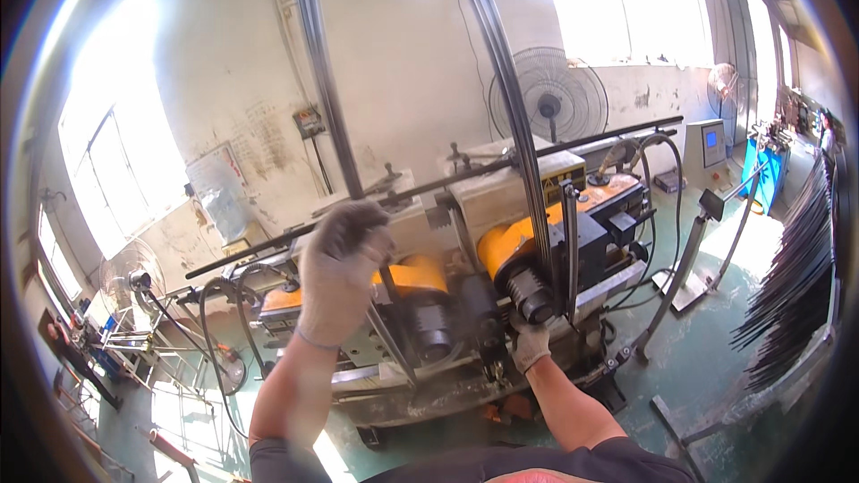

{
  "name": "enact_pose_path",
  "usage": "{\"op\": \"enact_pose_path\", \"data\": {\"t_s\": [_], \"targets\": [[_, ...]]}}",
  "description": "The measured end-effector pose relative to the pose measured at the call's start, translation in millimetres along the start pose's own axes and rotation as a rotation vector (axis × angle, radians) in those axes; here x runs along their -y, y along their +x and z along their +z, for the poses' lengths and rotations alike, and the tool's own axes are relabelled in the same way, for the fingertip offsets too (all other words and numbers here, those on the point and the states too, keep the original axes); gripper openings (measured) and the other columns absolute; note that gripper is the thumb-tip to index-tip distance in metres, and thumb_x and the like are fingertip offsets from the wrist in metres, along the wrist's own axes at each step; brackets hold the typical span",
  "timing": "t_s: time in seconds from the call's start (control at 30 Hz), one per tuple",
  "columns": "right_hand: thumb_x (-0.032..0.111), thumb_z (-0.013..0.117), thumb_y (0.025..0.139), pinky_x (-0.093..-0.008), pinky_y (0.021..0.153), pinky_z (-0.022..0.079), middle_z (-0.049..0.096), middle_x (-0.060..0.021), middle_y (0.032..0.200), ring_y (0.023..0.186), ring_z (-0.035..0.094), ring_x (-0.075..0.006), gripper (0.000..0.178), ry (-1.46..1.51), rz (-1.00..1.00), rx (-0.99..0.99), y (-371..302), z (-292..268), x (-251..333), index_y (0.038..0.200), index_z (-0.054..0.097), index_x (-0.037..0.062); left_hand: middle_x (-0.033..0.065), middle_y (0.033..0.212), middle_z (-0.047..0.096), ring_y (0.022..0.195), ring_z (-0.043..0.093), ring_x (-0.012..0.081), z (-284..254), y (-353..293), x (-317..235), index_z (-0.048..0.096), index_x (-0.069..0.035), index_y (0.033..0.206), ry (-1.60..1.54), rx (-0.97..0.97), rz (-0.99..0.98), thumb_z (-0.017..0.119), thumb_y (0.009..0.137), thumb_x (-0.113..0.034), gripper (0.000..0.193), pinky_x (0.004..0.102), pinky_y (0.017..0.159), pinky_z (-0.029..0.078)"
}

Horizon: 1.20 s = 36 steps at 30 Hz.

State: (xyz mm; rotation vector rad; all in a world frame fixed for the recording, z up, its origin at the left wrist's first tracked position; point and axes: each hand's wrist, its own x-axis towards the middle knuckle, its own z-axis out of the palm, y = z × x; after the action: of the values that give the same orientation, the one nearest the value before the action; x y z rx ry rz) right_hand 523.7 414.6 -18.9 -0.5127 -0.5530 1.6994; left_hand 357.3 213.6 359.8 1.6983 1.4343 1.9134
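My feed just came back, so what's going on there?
The person's gloved left hand is raised at the left upright bar; whether it grips is unclear. The right hand is low, just below the right black cylinder and partly hidden. Both are at an orange-housed machine; another upright bar stands on the right.

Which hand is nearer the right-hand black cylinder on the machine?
Right. The right hand is just below the cylinder; the left hand is farther off, to its left.

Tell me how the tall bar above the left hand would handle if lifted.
The tall bar is probably stiff, as it stands without sagging. Being long and thin, it would likely tip if unsupported. Its shiny surface may feel slippery.
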Motion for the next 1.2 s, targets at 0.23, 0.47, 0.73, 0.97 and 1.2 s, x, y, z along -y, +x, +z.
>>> {"op": "enact_pose_path", "data": {"t_s": [0.23, 0.47, 0.73, 0.97, 1.2], "targets": [[-0.001, 0.081, 0.085, -0.0393, 0.085, 0.055, 0.070, -0.0044, 0.111, 0.096, 0.068, -0.0222, 0.047, 0.037, -0.028, -0.052, 17.3, 10.5, -14.1, 0.128, 0.066, 0.0087, 0.0092, 0.110, 0.074, 0.097, 0.069, 0.0150, -14.3, 64.3, -31.0, 0.067, 0.001, 0.125, 0.345, -0.302, 0.336, 0.075, 0.099, -0.012, 0.030, 0.0296, 0.088, 0.056], [0.000, 0.082, 0.085, -0.0382, 0.085, 0.049, 0.069, -0.0029, 0.108, 0.095, 0.066, -0.0207, 0.047, 0.052, -0.007, -0.104, 31.6, 2.0, -24.1, 0.127, 0.064, 0.0101, 0.0140, 0.106, 0.075, 0.095, 0.070, 0.0211, -3.8, 102.2, -29.8, 0.069, 0.001, 0.124, 0.506, -0.357, 0.192, 0.078, 0.094, -0.027, 0.041, 0.0359, 0.086, 0.056], [0.006, 0.079, 0.091, -0.0401, 0.087, 0.050, 0.070, -0.0063, 0.112, 0.099, 0.066, -0.0231, 0.047, 0.038, 0.032, -0.134, 33.8, 2.1, -39.1, 0.134, 0.063, 0.0130, 0.0061, 0.098, 0.069, 0.088, 0.062, 0.0151, -8.3, 130.2, -20.9, 0.069, 0.001, 0.119, 0.342, -0.261, 0.015, 0.076, 0.096, -0.018, 0.031, 0.0318, 0.084, 0.052], [0.006, 0.081, 0.090, -0.0429, 0.088, 0.056, 0.071, -0.0070, 0.124, 0.105, 0.069, -0.0252, 0.051, -0.372, -0.347, 0.050, 90.7, -64.3, -95.6, 0.138, 0.065, 0.0120, 0.0134, 0.085, 0.072, 0.076, 0.071, 0.0248, -9.7, 143.7, 9.2, 0.066, 0.000, 0.108, 0.443, -0.324, -0.006, 0.072, 0.089, -0.020, 0.029, 0.0392, 0.072, 0.056], [0.008, 0.078, 0.092, -0.0420, 0.084, 0.056, 0.073, -0.0074, 0.117, 0.100, 0.070, -0.0246, 0.043, -0.129, -0.197, 0.047, 76.4, -43.0, -81.6, 0.133, 0.067, 0.0077, 0.0107, 0.083, 0.068, 0.064, 0.068, 0.0191, -25.3, 132.2, 3.1, 0.062, 0.001, 0.110, 0.186, -0.322, -0.151, 0.068, 0.091, -0.003, 0.020, 0.0319, 0.058, 0.055]]}}
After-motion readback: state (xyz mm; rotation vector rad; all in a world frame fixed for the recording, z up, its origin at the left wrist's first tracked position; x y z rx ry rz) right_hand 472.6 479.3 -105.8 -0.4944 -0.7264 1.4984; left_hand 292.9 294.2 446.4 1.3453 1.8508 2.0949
